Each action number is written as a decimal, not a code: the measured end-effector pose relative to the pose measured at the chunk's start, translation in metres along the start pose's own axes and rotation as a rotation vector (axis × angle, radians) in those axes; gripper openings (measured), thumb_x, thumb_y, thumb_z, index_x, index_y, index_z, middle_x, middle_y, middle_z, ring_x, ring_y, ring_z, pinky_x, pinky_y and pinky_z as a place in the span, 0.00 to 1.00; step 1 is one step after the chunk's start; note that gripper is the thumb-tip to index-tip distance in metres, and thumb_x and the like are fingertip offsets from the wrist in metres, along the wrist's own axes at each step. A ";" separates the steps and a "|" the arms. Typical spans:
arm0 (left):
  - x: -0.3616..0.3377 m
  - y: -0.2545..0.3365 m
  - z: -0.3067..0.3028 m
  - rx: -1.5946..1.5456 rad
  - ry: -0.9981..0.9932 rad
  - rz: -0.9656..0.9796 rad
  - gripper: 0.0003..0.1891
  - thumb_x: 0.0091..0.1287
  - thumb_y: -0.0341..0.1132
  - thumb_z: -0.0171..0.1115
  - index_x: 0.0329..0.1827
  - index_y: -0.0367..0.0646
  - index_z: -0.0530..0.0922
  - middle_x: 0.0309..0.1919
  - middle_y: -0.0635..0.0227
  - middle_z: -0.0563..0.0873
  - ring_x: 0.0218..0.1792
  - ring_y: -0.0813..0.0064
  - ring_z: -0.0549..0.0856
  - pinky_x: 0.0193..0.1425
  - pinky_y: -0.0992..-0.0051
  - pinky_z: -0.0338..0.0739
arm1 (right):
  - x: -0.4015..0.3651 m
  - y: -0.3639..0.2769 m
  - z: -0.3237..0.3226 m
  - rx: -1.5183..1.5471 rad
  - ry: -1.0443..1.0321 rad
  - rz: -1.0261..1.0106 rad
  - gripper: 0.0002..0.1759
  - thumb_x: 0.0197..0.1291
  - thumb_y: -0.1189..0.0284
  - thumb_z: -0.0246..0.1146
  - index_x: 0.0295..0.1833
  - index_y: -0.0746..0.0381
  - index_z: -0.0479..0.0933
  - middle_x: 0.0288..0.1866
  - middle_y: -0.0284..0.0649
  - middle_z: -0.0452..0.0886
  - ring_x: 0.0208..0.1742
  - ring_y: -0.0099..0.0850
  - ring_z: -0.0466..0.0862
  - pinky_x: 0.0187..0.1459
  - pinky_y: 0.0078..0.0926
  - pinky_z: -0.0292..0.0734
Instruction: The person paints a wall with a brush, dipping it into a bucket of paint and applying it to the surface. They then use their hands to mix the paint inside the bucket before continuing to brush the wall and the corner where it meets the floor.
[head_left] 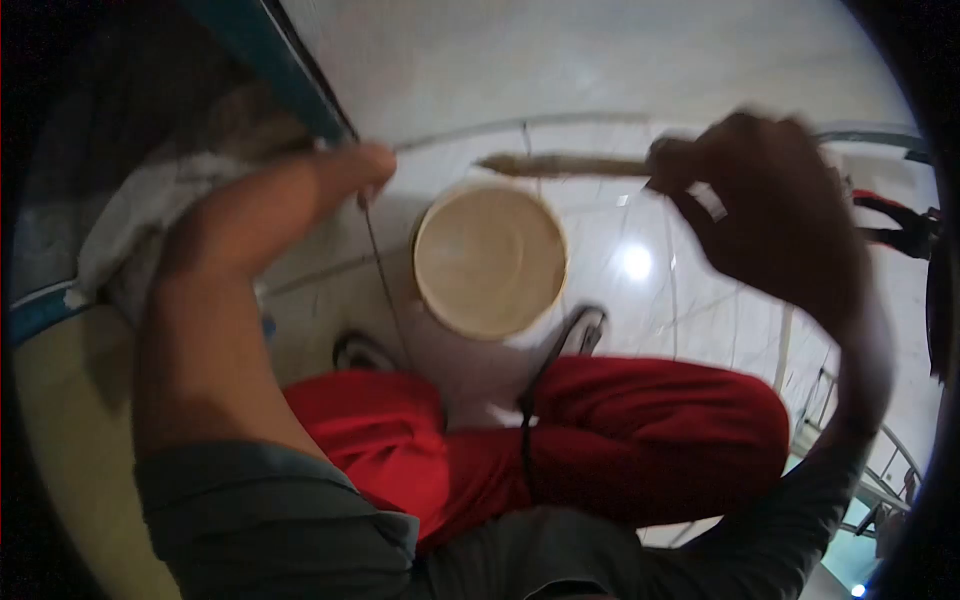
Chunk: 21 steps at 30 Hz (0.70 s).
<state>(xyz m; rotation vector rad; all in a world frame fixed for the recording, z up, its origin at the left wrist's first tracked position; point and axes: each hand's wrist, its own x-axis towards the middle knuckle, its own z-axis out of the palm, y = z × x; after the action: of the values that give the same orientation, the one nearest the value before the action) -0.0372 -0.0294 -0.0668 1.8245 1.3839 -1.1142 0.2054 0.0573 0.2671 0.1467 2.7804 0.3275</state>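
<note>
A thin brown stick-like thing, perhaps a brush, (570, 166) lies level above the far rim of a round beige bucket (490, 262). Its right end is pinched between the thumb and fingers of my right hand (755, 205), which is blurred. The bucket stands on the tiled floor between my feet; what it holds, if anything, is hard to make out. My left hand (362, 170) is up at the left, beside the door edge, apart from the bucket; its fingers are mostly hidden by the angle and blur.
A dark doorway with a teal frame (290, 70) is at the upper left, with a pale cloth (150, 215) near it. A pale wall (600, 60) rises ahead. Red and black tool-like handles (890, 220) are at the right. A metal rack (890, 455) shows at the lower right.
</note>
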 end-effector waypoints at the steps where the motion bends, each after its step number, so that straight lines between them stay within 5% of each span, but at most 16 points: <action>1: -0.004 -0.001 -0.002 0.034 0.031 0.051 0.18 0.33 0.53 0.73 0.22 0.52 0.83 0.27 0.69 0.84 0.27 0.73 0.81 0.35 0.76 0.74 | 0.003 -0.002 0.000 -0.095 0.004 -0.058 0.04 0.47 0.71 0.60 0.28 0.59 0.77 0.18 0.40 0.76 0.23 0.36 0.79 0.24 0.33 0.71; 5: 0.015 -0.013 -0.006 -0.144 -0.102 -0.018 0.19 0.38 0.55 0.70 0.28 0.54 0.81 0.35 0.70 0.82 0.34 0.73 0.79 0.39 0.74 0.72 | 0.039 -0.032 0.024 0.174 -0.283 -0.203 0.04 0.44 0.74 0.60 0.23 0.63 0.77 0.19 0.45 0.76 0.24 0.38 0.79 0.27 0.33 0.73; 7: 0.029 -0.013 -0.007 -0.147 -0.278 -0.130 0.24 0.42 0.56 0.66 0.38 0.50 0.78 0.41 0.66 0.79 0.40 0.70 0.78 0.44 0.71 0.71 | 0.051 -0.044 0.087 0.264 -0.206 -0.338 0.03 0.42 0.76 0.60 0.23 0.65 0.77 0.20 0.47 0.77 0.25 0.39 0.80 0.29 0.33 0.75; 11: 0.056 -0.019 0.017 -0.153 -0.576 -0.278 0.33 0.48 0.57 0.61 0.53 0.44 0.72 0.52 0.61 0.75 0.50 0.66 0.75 0.51 0.66 0.68 | 0.068 -0.071 0.136 0.217 -0.303 -0.493 0.03 0.41 0.76 0.60 0.23 0.64 0.78 0.22 0.46 0.78 0.27 0.37 0.81 0.28 0.32 0.77; 13: 0.078 -0.032 0.024 -0.185 -0.735 -0.314 0.31 0.51 0.55 0.58 0.55 0.46 0.70 0.53 0.63 0.74 0.50 0.66 0.75 0.52 0.66 0.68 | 0.071 -0.081 0.151 0.080 -0.469 -0.484 0.05 0.47 0.74 0.59 0.30 0.60 0.79 0.31 0.43 0.80 0.37 0.36 0.82 0.39 0.34 0.76; 21: 0.030 -0.015 -0.013 -0.180 -0.629 -0.287 0.31 0.52 0.56 0.57 0.55 0.45 0.70 0.53 0.63 0.74 0.50 0.65 0.74 0.52 0.66 0.68 | 0.078 -0.095 0.187 0.029 -0.537 -0.562 0.06 0.50 0.70 0.58 0.31 0.58 0.79 0.32 0.41 0.80 0.38 0.35 0.81 0.38 0.34 0.76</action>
<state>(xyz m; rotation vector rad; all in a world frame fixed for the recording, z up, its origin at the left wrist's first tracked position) -0.0445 0.0000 -0.0864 1.0297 1.3179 -1.4882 0.1899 0.0149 0.0473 -0.4658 2.1737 0.0824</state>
